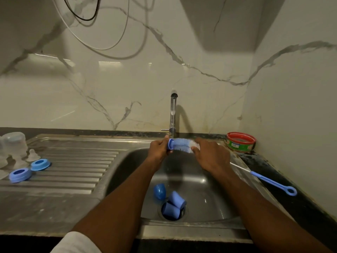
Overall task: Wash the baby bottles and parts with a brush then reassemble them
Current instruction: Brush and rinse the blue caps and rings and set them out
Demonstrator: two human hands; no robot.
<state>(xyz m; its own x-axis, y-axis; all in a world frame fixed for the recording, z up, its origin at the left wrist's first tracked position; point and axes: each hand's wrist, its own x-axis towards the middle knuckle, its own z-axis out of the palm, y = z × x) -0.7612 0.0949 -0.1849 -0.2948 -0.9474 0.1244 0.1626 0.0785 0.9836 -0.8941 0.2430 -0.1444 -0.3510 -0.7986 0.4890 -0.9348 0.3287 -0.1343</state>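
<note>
My left hand [158,149] grips the blue handle end of a bottle brush [180,145] held level over the sink [209,189], under the tap [173,114]. My right hand [211,155] lies over the brush's white bristle tip, fingers curled on it. Three blue caps rest on the sink floor: two [174,204] over the drain and one [160,191] to their left. On the draining board [76,161] at left lie two blue screw rings [40,164] [20,174], clear teats [32,155] and clear bottles [14,143] standing upside down.
A thin blue-handled teat brush [269,180] lies on the sink's right rim. A red-rimmed round tub [240,142] stands in the back right corner by the wall. Cables [102,42] hang on the marble wall above.
</note>
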